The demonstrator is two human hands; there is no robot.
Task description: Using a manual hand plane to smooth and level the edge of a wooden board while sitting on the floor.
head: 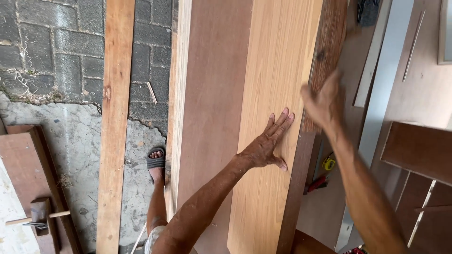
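Head view, looking down at the light veneered panel [273, 117], the landmark for all positions. Your left hand [266, 143] lies flat on the panel's right half, palm down, its fingers [281, 123] straight, slightly spread and pointing away from you, the thumb splayed toward the panel's right edge. Your right hand [325, 103] hovers just right of the panel at the dark wood strip [306, 155] that runs along that edge; it is blurred, so you cannot tell whether its fingers are spread or gripping the strip. Left of the panel lies a reddish-brown board [209, 117], touching it edge to edge. Farther left, 1 long plank [114, 127] crosses the paved floor [56, 51], and your sandalled foot [156, 162] stands between plank and board. Right of the strip, a yellow tape measure [328, 163] rests on the counter [423, 94].
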